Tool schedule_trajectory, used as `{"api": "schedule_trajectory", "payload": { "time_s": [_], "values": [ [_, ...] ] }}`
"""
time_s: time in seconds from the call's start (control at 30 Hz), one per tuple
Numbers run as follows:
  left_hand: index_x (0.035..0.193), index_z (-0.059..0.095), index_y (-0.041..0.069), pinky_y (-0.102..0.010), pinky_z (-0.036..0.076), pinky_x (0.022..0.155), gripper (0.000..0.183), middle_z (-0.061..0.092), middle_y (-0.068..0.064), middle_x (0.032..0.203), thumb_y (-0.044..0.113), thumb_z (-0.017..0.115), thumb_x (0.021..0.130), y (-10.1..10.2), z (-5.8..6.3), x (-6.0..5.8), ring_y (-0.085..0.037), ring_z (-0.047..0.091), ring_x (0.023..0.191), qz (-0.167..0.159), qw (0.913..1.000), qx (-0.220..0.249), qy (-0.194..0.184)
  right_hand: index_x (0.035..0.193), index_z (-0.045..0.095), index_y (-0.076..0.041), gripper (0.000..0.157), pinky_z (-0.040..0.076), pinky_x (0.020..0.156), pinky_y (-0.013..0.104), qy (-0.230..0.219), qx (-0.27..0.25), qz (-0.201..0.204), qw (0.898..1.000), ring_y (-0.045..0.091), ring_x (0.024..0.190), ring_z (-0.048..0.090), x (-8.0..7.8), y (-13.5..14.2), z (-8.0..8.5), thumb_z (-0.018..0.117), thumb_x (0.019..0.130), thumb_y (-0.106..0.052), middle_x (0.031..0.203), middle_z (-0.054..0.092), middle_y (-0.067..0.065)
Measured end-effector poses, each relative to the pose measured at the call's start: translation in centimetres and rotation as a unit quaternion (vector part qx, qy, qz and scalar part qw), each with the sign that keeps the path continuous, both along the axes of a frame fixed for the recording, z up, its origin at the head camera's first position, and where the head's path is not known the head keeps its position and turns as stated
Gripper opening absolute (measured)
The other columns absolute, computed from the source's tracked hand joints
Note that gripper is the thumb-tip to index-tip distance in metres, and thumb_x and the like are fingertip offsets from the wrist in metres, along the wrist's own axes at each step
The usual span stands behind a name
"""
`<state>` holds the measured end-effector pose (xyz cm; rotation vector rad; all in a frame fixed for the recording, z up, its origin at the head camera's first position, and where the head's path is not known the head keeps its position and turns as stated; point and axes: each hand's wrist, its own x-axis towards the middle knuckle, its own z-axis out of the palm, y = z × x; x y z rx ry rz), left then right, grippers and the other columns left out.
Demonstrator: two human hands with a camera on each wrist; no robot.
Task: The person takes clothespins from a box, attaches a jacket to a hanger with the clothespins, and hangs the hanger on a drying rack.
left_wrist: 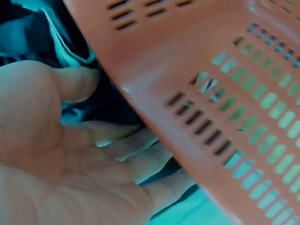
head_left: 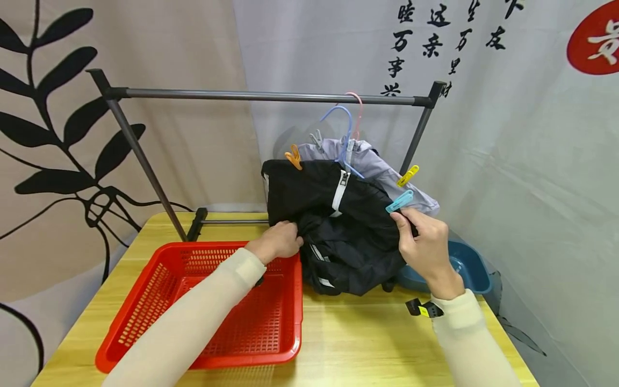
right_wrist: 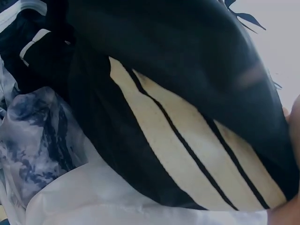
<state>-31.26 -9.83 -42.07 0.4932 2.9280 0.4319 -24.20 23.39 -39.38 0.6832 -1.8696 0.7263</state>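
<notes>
A black jacket (head_left: 348, 231) with a white zip and white stripes hangs bunched over the table on a blue hanger (head_left: 346, 131). An orange clothespin (head_left: 293, 157) grips its left shoulder, a light blue clothespin (head_left: 400, 201) its right. Thumb and forefinger of my right hand (head_left: 427, 250) pinch the jacket just below the light blue clothespin. In the right wrist view, striped black cloth (right_wrist: 187, 136) fills the middle. My left hand (head_left: 278, 240) is at the jacket's lower left edge, beside the red basket's rim. Its thumb stands apart from the fingers in the left wrist view; the basket rim hides some fingertips.
Behind the jacket, a lavender garment (head_left: 382, 166) hangs by a pink hanger (head_left: 357, 110) from the grey rack's bar (head_left: 217, 94), with a yellow clothespin (head_left: 408, 176) on it. A red basket (head_left: 295, 333) stands at the left, a blue basin (head_left: 471, 269) at the right.
</notes>
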Motion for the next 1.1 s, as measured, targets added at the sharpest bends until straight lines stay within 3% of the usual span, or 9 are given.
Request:
{"api": "schedule_trajectory", "payload": {
  "time_s": [0.07, 0.17, 0.27, 0.4, 0.57, 0.87, 1.0, 1.1],
  "values": [
    [0.126, 0.077, -0.002, -0.051, 0.061, 0.113, 0.035, 0.076, -0.021, 0.138, 0.030, 0.063, 0.118, -0.6, -0.4, -0.3, -0.038, 0.070, 0.118, 0.005, 1.0000, -0.004, -0.007, 0.096, 0.080, 0.003, 0.006, 0.043, 0.058, 0.030, -0.001, -0.002, -0.001, 1.000, 0.025, 0.056, 0.059, 0.0, 0.0, 0.0, 0.080, 0.099, 0.009, 0.078, 0.078, 0.016],
    [0.147, 0.070, -0.005, -0.054, 0.057, 0.124, 0.049, 0.072, -0.025, 0.152, 0.035, 0.064, 0.118, -1.4, -0.7, -0.4, -0.041, 0.071, 0.136, 0.005, 0.9999, 0.000, -0.014, 0.096, 0.080, 0.003, 0.006, 0.042, 0.058, 0.030, -0.001, -0.002, -0.002, 1.000, 0.024, 0.056, 0.058, 0.0, -0.1, -0.1, 0.080, 0.100, 0.008, 0.078, 0.077, 0.015],
    [0.169, 0.051, -0.006, -0.058, 0.047, 0.136, 0.068, 0.059, -0.028, 0.172, 0.039, 0.064, 0.120, -2.1, -0.6, -0.3, -0.045, 0.059, 0.159, -0.001, 0.9997, 0.014, -0.021, 0.095, 0.080, 0.002, 0.006, 0.042, 0.058, 0.031, -0.001, -0.002, -0.002, 1.000, 0.025, 0.056, 0.058, 0.0, -0.1, -0.2, 0.081, 0.100, 0.007, 0.077, 0.077, 0.015],
    [0.175, 0.043, -0.005, -0.061, 0.041, 0.140, 0.073, 0.052, -0.028, 0.178, 0.038, 0.064, 0.120, -3.0, 0.1, 0.3, -0.047, 0.051, 0.167, -0.007, 0.9988, 0.044, -0.018, 0.095, 0.080, 0.002, 0.007, 0.042, 0.058, 0.032, 0.000, -0.003, -0.003, 1.000, 0.025, 0.056, 0.058, -0.1, -0.1, -0.3, 0.080, 0.099, 0.008, 0.077, 0.077, 0.015],
    [0.168, 0.054, -0.003, -0.062, 0.048, 0.134, 0.062, 0.061, -0.028, 0.169, 0.032, 0.068, 0.119, -4.0, 0.7, 1.4, -0.046, 0.061, 0.154, -0.016, 0.9970, 0.075, 0.013, 0.095, 0.080, 0.003, 0.007, 0.041, 0.057, 0.031, -0.002, -0.004, -0.003, 1.000, 0.024, 0.055, 0.057, -0.2, -0.1, -0.4, 0.080, 0.099, 0.008, 0.077, 0.077, 0.015],
    [0.152, 0.070, -0.001, -0.059, 0.062, 0.120, 0.045, 0.073, -0.024, 0.149, 0.027, 0.071, 0.117, -4.9, 1.8, 3.6, -0.039, 0.075, 0.128, -0.035, 0.9927, 0.090, 0.072, 0.095, 0.080, 0.003, 0.007, 0.040, 0.058, 0.030, -0.003, -0.008, 0.000, 1.000, 0.023, 0.055, 0.056, -0.1, -0.1, -0.3, 0.081, 0.099, 0.008, 0.077, 0.077, 0.015],
    [0.144, 0.075, 0.000, -0.051, 0.069, 0.102, 0.037, 0.078, -0.020, 0.138, 0.023, 0.074, 0.115, -5.4, 2.2, 4.3, -0.029, 0.074, 0.099, -0.038, 0.9884, 0.102, 0.106, 0.095, 0.079, 0.002, 0.007, 0.039, 0.057, 0.029, -0.004, -0.007, 0.002, 1.000, 0.022, 0.055, 0.054, -0.1, -0.1, -0.3, 0.081, 0.099, 0.007, 0.076, 0.075, 0.014],
    [0.139, 0.077, 0.002, -0.042, 0.067, 0.086, 0.032, 0.080, -0.016, 0.127, 0.022, 0.074, 0.115, -5.8, 2.4, 4.7, -0.021, 0.068, 0.084, -0.037, 0.9853, 0.109, 0.125, 0.095, 0.079, 0.003, 0.007, 0.038, 0.056, 0.029, -0.002, -0.007, 0.001, 1.000, 0.022, 0.054, 0.053, -0.1, -0.1, -0.3, 0.081, 0.100, 0.007, 0.075, 0.075, 0.015]
  ]
}}
